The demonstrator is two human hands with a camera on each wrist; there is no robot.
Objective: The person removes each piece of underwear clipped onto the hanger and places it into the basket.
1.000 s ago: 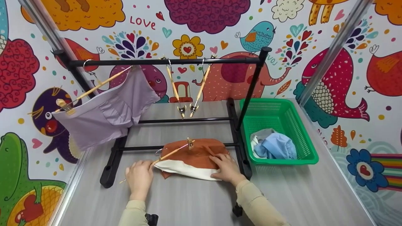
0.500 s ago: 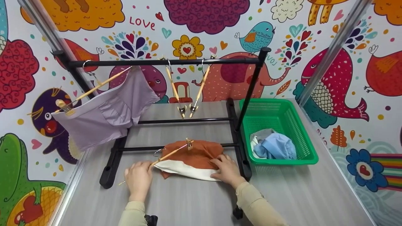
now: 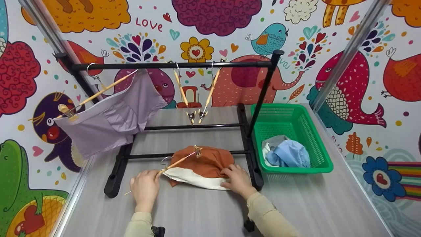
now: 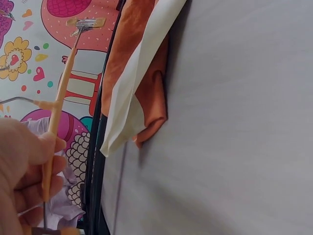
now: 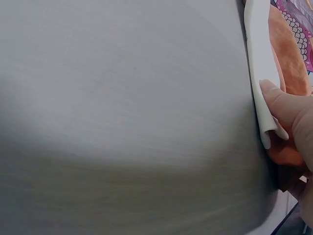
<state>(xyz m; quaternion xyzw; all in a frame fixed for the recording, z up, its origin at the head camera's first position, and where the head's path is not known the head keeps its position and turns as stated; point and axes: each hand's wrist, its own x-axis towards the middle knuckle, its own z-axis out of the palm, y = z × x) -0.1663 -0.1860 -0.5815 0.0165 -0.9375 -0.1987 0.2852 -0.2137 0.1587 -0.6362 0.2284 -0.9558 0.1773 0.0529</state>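
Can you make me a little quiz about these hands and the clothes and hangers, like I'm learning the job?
1. Pick one. Which hand grips a hanger: A) left, B) right, C) both?
2. True or false? The green basket holds a blue cloth.
3. Count. How many bare hangers hang from the top bar of the black rack?

Key
1. A: the left hand; the right hand is on the rust-and-white cloth.
2. True.
3. Two.
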